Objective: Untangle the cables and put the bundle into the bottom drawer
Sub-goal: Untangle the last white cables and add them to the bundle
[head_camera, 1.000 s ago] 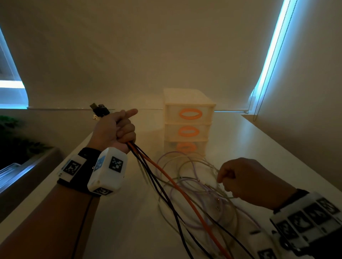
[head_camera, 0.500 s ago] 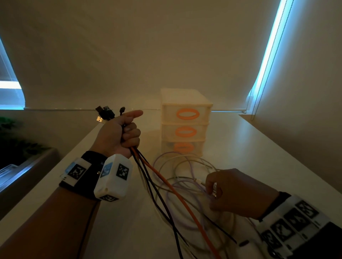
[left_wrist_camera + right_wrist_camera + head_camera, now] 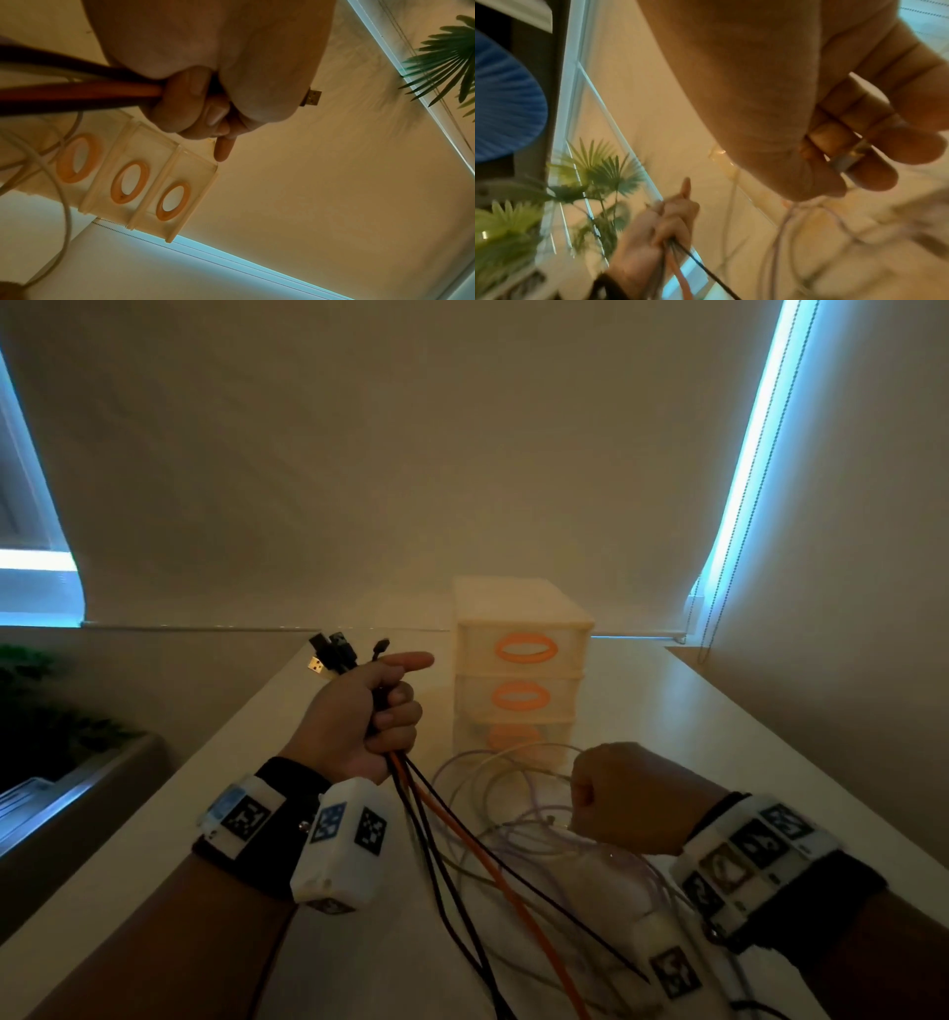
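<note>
My left hand (image 3: 369, 716) is raised above the table and grips a bunch of cable ends, an orange cable (image 3: 493, 860) and black cables (image 3: 447, 880), with plugs (image 3: 334, 652) sticking out above the fist and the index finger pointing out. Pale purple and white cables (image 3: 493, 793) lie looped on the table. My right hand (image 3: 616, 798) hovers over the loops and pinches a pale cable's plug (image 3: 852, 160) between thumb and fingers. The small three-drawer unit (image 3: 518, 670) with orange oval handles stands behind; its bottom drawer (image 3: 513, 737) is closed.
The white table (image 3: 257, 891) runs back to a wall under a drawn blind (image 3: 462, 454). A side wall (image 3: 847, 660) stands at the right. A green plant (image 3: 31, 706) sits beyond the table's left edge. A bead chain (image 3: 719, 608) hangs at the back right.
My right hand dipped into the pale loops, took hold of a plug, and now lifts it slightly toward the left. The left hand has shifted a little right with its cable ends.
</note>
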Available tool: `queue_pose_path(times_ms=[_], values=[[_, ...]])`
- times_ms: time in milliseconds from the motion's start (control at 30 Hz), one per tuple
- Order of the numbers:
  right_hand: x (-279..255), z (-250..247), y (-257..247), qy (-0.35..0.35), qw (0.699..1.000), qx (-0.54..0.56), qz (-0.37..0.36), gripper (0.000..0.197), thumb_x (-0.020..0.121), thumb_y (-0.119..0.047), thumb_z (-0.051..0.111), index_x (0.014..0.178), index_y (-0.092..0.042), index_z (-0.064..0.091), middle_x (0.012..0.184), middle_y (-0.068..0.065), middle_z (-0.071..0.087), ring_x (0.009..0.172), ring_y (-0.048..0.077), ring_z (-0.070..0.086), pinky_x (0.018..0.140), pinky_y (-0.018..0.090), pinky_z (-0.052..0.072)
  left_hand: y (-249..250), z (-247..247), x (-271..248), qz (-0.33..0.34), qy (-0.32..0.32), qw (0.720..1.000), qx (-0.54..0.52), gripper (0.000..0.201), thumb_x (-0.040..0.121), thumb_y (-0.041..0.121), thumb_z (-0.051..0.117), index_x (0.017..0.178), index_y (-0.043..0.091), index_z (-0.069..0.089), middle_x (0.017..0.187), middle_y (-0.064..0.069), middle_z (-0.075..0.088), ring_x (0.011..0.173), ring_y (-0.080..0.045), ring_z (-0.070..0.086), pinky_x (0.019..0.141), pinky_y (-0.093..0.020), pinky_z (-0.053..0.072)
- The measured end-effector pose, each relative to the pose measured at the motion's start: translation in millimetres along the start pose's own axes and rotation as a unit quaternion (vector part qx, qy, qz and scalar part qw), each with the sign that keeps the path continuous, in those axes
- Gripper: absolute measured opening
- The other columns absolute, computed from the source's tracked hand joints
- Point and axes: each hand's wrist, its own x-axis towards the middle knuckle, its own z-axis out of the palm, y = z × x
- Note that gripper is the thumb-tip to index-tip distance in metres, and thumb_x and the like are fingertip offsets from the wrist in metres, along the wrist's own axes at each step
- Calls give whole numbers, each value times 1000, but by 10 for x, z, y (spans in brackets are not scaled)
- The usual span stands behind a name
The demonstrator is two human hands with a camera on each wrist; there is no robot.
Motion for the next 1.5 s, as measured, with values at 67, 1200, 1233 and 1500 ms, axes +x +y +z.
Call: queue_pose_path(times_ms=[67, 1200, 1233, 1500], values=[[40, -129, 9, 34, 994, 106, -11, 8, 87, -25, 68, 89, -18, 71, 84, -8, 65, 69, 6, 62, 62, 15, 53, -14, 11, -12, 0, -3, 1000, 3, 28, 104, 12, 38, 108, 6, 65, 61, 1, 35, 39, -6, 25, 33, -14, 16], [249, 345, -449, 142, 649, 745, -61, 34, 83, -36, 66, 87, -2, 68, 70, 15, 64, 57, 26, 61, 58, 37, 55, -451, 364, -228, 1, -172, 965, 199, 33, 99, 28, 54, 120, 11, 72, 71, -4, 51, 51, -9, 35, 41, -18, 26], [248, 342, -453, 139, 648, 746, -63, 35, 83, -36, 65, 90, -2, 68, 69, 13, 64, 57, 24, 61, 58, 37, 56, -452, 374, -235, 6, -173, 962, 210, 31, 100, 29, 54, 117, 10, 73, 70, -4, 51, 51, -10, 35, 42, -18, 25], [201, 376, -375, -5, 719, 689, -88, 24, 101, -22, 49, 94, -2, 63, 69, 10, 60, 59, 21, 58, 62, 35, 54, -434, 331, -152, 22, -100, 989, 109, 23, 102, 30, 54, 96, 9, 61, 73, -2, 33, 55, -12, 16, 39, -20, 21]])
